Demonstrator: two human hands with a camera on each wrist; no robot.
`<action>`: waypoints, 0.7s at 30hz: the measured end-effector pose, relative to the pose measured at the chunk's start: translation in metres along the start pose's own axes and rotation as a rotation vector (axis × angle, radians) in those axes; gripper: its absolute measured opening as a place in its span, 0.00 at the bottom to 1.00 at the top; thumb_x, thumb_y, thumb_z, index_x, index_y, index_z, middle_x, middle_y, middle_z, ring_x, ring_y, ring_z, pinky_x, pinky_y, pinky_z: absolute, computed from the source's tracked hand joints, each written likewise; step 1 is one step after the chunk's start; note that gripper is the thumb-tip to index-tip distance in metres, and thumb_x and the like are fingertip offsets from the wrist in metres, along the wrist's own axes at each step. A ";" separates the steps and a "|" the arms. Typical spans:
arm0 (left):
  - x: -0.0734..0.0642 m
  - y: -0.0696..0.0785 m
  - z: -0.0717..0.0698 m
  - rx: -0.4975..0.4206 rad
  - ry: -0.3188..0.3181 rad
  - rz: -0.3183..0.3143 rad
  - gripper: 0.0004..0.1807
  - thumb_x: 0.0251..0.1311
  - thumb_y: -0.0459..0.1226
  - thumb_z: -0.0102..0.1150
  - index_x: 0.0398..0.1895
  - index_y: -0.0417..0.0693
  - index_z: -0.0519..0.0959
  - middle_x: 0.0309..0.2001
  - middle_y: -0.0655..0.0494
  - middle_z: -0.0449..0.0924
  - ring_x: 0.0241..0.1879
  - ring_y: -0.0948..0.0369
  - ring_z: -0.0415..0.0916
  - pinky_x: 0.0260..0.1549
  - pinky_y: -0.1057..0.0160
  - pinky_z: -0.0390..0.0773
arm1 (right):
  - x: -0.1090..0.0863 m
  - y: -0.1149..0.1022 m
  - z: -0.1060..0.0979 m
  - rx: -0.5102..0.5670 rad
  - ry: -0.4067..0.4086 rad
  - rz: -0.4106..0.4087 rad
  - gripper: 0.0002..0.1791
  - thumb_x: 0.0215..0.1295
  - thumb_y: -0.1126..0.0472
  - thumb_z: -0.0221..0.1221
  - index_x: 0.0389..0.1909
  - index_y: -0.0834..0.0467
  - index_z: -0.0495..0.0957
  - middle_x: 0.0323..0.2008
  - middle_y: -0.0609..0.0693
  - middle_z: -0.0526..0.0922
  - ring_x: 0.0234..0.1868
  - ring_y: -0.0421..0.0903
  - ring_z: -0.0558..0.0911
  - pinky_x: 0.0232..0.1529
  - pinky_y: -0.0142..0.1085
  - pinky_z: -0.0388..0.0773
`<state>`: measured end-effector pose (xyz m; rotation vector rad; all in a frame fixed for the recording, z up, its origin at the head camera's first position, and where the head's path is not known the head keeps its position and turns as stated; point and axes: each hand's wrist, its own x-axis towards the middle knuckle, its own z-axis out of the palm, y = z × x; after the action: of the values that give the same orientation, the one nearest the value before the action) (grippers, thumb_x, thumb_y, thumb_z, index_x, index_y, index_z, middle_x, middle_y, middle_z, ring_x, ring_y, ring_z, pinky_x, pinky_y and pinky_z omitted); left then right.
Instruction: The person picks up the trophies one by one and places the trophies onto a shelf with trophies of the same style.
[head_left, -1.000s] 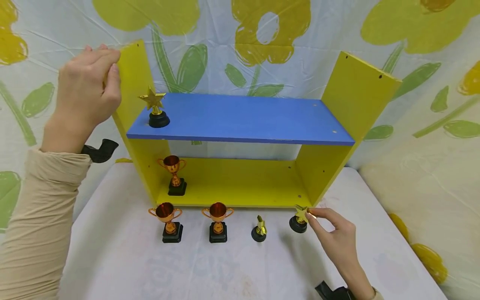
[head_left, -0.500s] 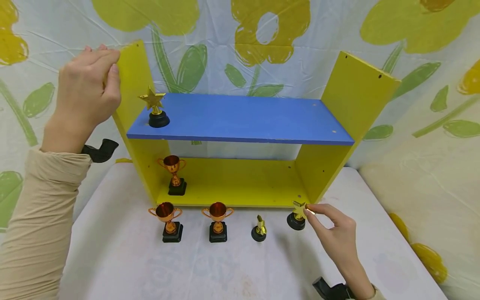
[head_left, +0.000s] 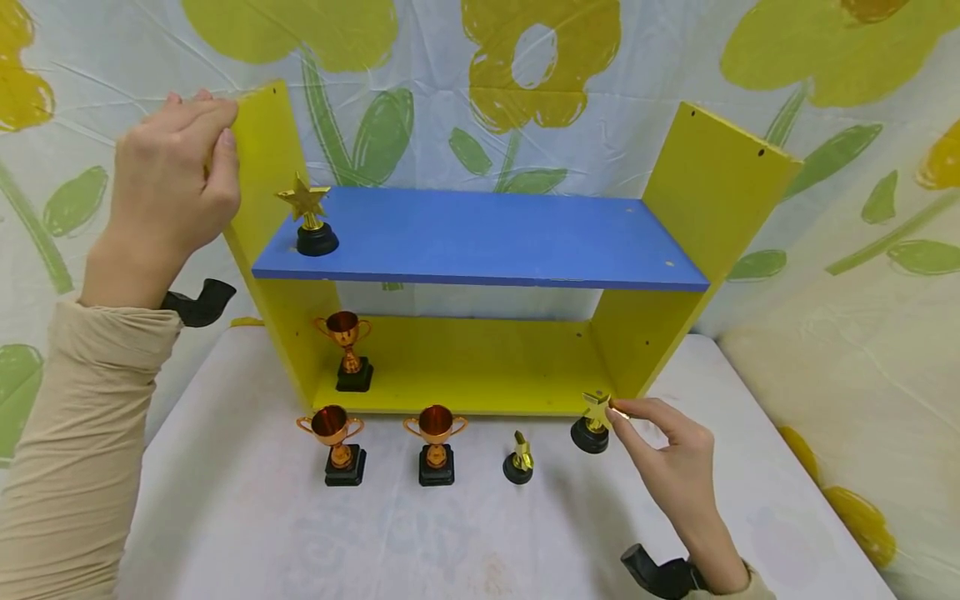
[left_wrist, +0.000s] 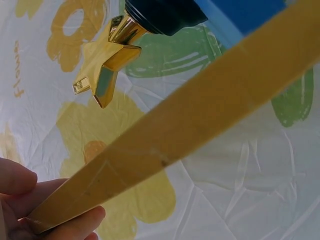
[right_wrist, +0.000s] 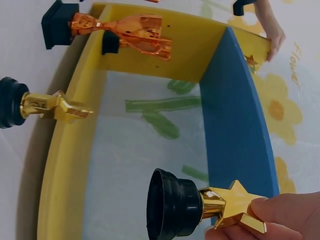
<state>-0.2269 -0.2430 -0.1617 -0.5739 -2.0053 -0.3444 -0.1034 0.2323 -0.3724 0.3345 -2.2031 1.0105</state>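
From the head camera, the left hand (head_left: 174,171) grips the top edge of the yellow shelf's (head_left: 720,179) left side panel, fingers curled over it. On the blue board (head_left: 487,237) stands a star trophy. The right hand (head_left: 667,467) pinches the star of a second star trophy (head_left: 592,425) just in front of the shelf's right lower corner, above the white table (head_left: 450,542). Two cup trophies (head_left: 336,442) and another small star trophy (head_left: 519,458) stand in a row on the table; a third cup (head_left: 348,350) stands inside the shelf.

At the left wrist, fingers (left_wrist: 65,227) clasp the panel edge (left_wrist: 190,130), the shelved star trophy (left_wrist: 117,55) close by.

At the right wrist, fingertips (right_wrist: 280,212) pinch the gold star (right_wrist: 235,205); its black base (right_wrist: 172,210) juts left.
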 end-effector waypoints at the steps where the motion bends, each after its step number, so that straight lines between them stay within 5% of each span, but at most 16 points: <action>1: 0.000 0.000 0.000 0.000 0.001 0.000 0.20 0.68 0.35 0.41 0.45 0.29 0.80 0.51 0.39 0.82 0.55 0.39 0.77 0.66 0.49 0.66 | 0.001 -0.001 0.000 0.001 0.001 -0.002 0.11 0.50 0.76 0.70 0.35 0.63 0.87 0.33 0.50 0.88 0.38 0.29 0.80 0.47 0.19 0.72; 21: 0.000 0.000 0.001 -0.011 0.010 -0.011 0.20 0.67 0.35 0.41 0.46 0.29 0.81 0.50 0.37 0.82 0.55 0.38 0.76 0.67 0.48 0.65 | 0.025 -0.026 -0.001 0.060 -0.013 -0.062 0.11 0.52 0.76 0.69 0.36 0.62 0.87 0.34 0.51 0.88 0.39 0.30 0.81 0.49 0.23 0.73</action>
<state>-0.2270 -0.2425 -0.1622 -0.5669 -1.9992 -0.3644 -0.1091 0.2171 -0.3404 0.4346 -2.1635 1.0451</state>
